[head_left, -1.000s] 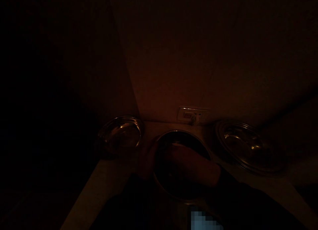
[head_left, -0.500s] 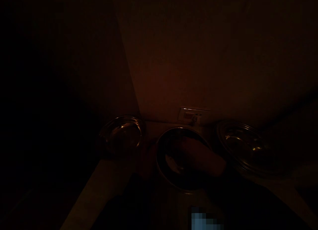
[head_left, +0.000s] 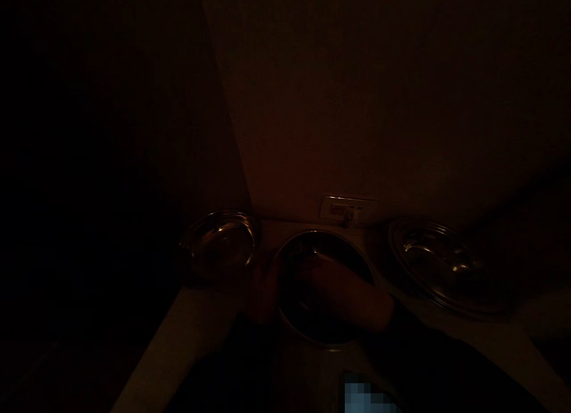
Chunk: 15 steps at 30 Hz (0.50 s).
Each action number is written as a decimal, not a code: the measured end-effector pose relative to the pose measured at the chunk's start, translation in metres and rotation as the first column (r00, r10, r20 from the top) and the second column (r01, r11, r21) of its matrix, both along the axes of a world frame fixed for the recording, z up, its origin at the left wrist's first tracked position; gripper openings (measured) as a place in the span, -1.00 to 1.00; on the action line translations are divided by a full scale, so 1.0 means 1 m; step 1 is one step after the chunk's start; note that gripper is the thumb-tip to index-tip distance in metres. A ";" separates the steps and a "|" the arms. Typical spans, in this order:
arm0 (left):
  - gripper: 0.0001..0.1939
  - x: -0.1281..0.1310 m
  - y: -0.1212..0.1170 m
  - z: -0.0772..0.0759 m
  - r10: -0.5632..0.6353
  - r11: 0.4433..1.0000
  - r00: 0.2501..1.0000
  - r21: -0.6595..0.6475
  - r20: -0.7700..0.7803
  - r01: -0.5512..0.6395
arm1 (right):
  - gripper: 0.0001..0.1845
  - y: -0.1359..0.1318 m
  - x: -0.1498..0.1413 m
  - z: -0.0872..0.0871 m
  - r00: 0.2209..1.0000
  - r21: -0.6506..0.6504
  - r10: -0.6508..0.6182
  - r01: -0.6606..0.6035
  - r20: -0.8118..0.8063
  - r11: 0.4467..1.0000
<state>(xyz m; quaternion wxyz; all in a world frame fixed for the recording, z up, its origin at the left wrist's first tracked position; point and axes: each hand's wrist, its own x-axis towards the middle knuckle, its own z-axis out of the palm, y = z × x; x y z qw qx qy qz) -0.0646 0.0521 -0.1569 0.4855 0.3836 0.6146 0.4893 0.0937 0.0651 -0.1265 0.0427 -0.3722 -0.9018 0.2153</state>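
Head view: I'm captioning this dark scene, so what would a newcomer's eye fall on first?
Probably the blue-grey blocky patch at the bottom edge, the brightest spot. Then the right hand reaching into the round bowl near the centre. Glints also mark the left dish and right dish flanking it.

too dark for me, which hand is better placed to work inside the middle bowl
Probably the right hand, as it reaches inside the middle bowl; the left hand is outside, beside it. Grip is too dark to tell.
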 end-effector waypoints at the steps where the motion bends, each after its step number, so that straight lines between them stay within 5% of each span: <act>1: -0.65 -0.001 0.000 -0.002 -0.009 1.000 1.000 0.023 -0.008 0.009 | -0.68 0.003 0.002 0.000 0.999 0.012 -0.045 0.045 0.022 0.999; 8: -0.65 0.000 -0.001 -0.007 0.042 0.999 0.999 0.032 -0.030 -0.041 | -0.63 0.016 0.021 0.005 0.958 0.054 -0.231 0.225 0.171 0.973; 12: -0.77 0.001 -0.002 -0.003 0.066 0.998 0.997 0.021 -0.044 -0.065 | -0.62 0.014 0.018 0.005 0.964 0.045 -0.194 0.189 0.181 0.981; 15: -0.73 -0.001 -0.001 -0.004 0.045 0.999 0.998 0.018 -0.048 -0.045 | -0.67 0.009 0.011 0.005 0.993 0.019 -0.054 0.052 0.103 0.998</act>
